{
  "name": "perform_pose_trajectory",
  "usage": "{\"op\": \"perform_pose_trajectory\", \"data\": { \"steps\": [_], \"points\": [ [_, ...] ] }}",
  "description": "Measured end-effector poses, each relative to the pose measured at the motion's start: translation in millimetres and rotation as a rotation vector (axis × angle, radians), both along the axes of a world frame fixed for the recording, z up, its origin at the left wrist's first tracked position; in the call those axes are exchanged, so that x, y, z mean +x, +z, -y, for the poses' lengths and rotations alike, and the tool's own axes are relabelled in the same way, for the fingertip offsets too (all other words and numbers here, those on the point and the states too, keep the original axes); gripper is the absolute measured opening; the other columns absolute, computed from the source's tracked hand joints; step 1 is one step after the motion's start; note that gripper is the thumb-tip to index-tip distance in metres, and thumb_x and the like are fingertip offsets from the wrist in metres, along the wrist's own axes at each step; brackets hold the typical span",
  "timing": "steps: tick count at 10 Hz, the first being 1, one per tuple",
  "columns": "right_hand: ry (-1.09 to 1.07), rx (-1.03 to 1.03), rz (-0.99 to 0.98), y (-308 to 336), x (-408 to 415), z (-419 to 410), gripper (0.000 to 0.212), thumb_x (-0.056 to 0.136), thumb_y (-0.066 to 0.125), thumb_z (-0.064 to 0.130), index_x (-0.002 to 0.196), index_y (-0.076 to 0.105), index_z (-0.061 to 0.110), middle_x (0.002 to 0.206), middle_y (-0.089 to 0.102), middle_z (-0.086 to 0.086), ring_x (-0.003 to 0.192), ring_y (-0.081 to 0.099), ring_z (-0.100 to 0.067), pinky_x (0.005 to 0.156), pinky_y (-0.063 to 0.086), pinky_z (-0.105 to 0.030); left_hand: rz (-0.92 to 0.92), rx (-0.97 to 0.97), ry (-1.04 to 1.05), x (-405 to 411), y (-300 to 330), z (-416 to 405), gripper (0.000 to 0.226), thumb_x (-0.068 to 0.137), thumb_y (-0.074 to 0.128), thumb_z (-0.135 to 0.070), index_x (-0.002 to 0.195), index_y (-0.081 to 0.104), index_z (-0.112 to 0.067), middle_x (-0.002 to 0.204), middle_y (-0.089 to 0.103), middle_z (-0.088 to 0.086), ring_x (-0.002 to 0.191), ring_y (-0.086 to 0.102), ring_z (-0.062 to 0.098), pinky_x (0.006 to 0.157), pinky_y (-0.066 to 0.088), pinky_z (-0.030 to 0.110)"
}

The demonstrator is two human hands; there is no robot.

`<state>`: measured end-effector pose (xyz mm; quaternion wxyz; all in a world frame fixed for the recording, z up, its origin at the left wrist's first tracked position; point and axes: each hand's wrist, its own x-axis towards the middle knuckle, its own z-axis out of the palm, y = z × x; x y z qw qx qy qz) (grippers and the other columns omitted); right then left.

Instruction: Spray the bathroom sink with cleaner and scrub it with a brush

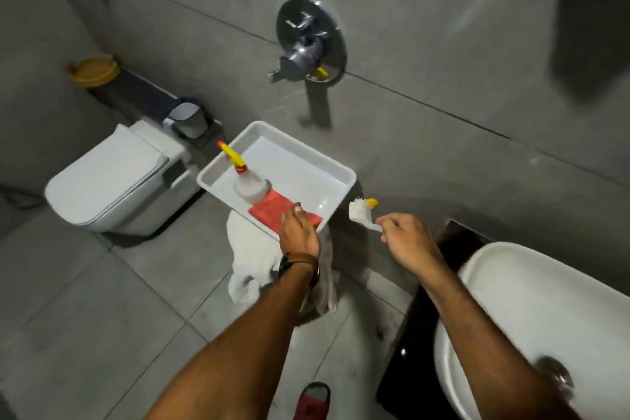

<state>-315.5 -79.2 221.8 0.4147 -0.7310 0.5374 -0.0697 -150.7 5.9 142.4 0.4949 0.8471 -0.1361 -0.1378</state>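
Right hand (404,239) pinches brush (361,211) handle, ready for sink (511,283); left hand (298,232) clamps tray (341,177) rim, steadying spray bottle (249,186).

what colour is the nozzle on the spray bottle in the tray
Yellow, with a red tip and red collar, on the spray bottle; seen in the head view.

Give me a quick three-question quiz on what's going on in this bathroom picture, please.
1. True or false: the spray bottle stands inside the white tray.
2. Which hand holds the brush? A) left hand B) right hand C) neither
3. Fill in: the left hand rests on the red ____ in the tray.

Key:
1. True; it stands upright at the tray's left side.
2. B; the brush is in the air beside the tray, not over the sink.
3. Cloth, lying next to the bottle.
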Motion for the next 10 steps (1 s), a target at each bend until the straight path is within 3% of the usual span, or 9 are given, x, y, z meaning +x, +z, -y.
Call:
{"op": "perform_pose_trajectory", "data": {
  "steps": [1,2,3,4,5,7,8,9,10],
  "points": [
    [0.178,-0.052,-0.118,-40.0,50.6,14.7,0.037,0.098,0.047,0.023,0.126,0.071,0.022,0.125,0.072,-0.009,0.118,0.065,-0.033,0.098,0.051,-0.040,-0.032,0.026,0.137,32.9,-29.9,-6.0,0.042,0.106,0.032,-0.020,0.139,0.048,0.001,0.144,0.051,0.021,0.134,0.046,0.037,0.110,0.032,0.035],
    [0.334,-0.137,-0.205,-79.7,93.1,31.4,0.041,0.100,0.046,0.020,0.138,0.061,0.022,0.135,0.065,-0.010,0.123,0.061,-0.034,0.101,0.050,-0.042,-0.001,0.050,0.191,57.4,-61.9,-6.0,0.049,0.107,0.029,-0.018,0.152,0.025,0.002,0.162,0.023,0.017,0.151,0.020,0.031,0.123,0.014,0.037],
    [0.417,-0.188,-0.257,-111.1,130.2,43.8,0.045,0.099,0.051,0.017,0.144,0.053,0.023,0.139,0.058,-0.008,0.124,0.059,-0.034,0.101,0.051,-0.045,0.004,0.060,0.232,75.5,-90.6,-2.3,0.053,0.106,0.030,-0.015,0.154,0.014,0.003,0.165,0.008,0.017,0.153,0.007,0.029,0.124,0.007,0.037],
    [0.450,-0.268,-0.319,-138.9,165.1,53.3,0.052,0.096,0.056,0.013,0.145,0.049,0.025,0.133,0.056,-0.006,0.117,0.059,-0.033,0.090,0.056,-0.045,-0.025,0.046,0.272,86.7,-114.6,7.7,0.058,0.105,0.032,-0.015,0.155,0.007,0.001,0.166,0.001,0.016,0.154,0.005,0.027,0.125,0.008,0.036],
    [0.490,-0.371,-0.360,-164.1,193.1,61.3,0.058,0.092,0.062,0.012,0.146,0.045,0.025,0.128,0.056,-0.006,0.111,0.055,-0.031,0.081,0.050,-0.041,-0.018,0.059,0.281,89.3,-131.6,18.6,0.061,0.103,0.035,-0.011,0.155,0.003,0.000,0.166,-0.003,0.014,0.154,0.005,0.027,0.124,0.009,0.031],
    [0.585,-0.490,-0.479,-192.6,206.6,70.1,0.066,0.090,0.066,0.026,0.150,0.040,0.038,0.129,0.059,0.001,0.111,0.048,-0.027,0.080,0.023,-0.043,0.027,0.093,0.255,88.1,-145.7,19.1,0.073,0.091,0.035,0.012,0.155,0.000,0.002,0.165,-0.014,0.012,0.153,0.005,0.028,0.122,0.018,0.030],
    [0.574,-0.474,-0.476,-195.5,199.6,66.1,0.063,0.095,0.061,0.030,0.152,0.037,0.039,0.135,0.059,0.003,0.116,0.046,-0.026,0.079,0.020,-0.042,0.018,0.107,0.239,87.7,-143.7,19.5,0.074,0.090,0.035,0.013,0.154,-0.002,0.002,0.164,-0.016,0.012,0.154,0.003,0.027,0.123,0.018,0.030],
    [0.477,-0.452,-0.378,-181.1,189.4,60.2,0.055,0.099,0.058,0.026,0.150,0.043,0.037,0.136,0.062,0.006,0.122,0.045,-0.023,0.089,0.027,-0.043,-0.025,0.154,0.235,89.3,-133.5,19.7,0.074,0.090,0.034,0.014,0.154,-0.001,0.003,0.164,-0.014,0.015,0.154,-0.001,0.029,0.124,0.014,0.034],
    [0.305,-0.458,-0.248,-156.9,164.7,47.8,0.039,0.101,0.057,0.030,0.140,0.057,0.034,0.125,0.069,0.008,0.121,0.051,-0.018,0.095,0.031,-0.042,0.005,0.191,0.249,85.3,-124.3,11.7,0.066,0.096,0.035,0.005,0.154,0.003,0.004,0.164,-0.008,0.019,0.153,-0.002,0.031,0.125,0.009,0.040]
  ]
}}
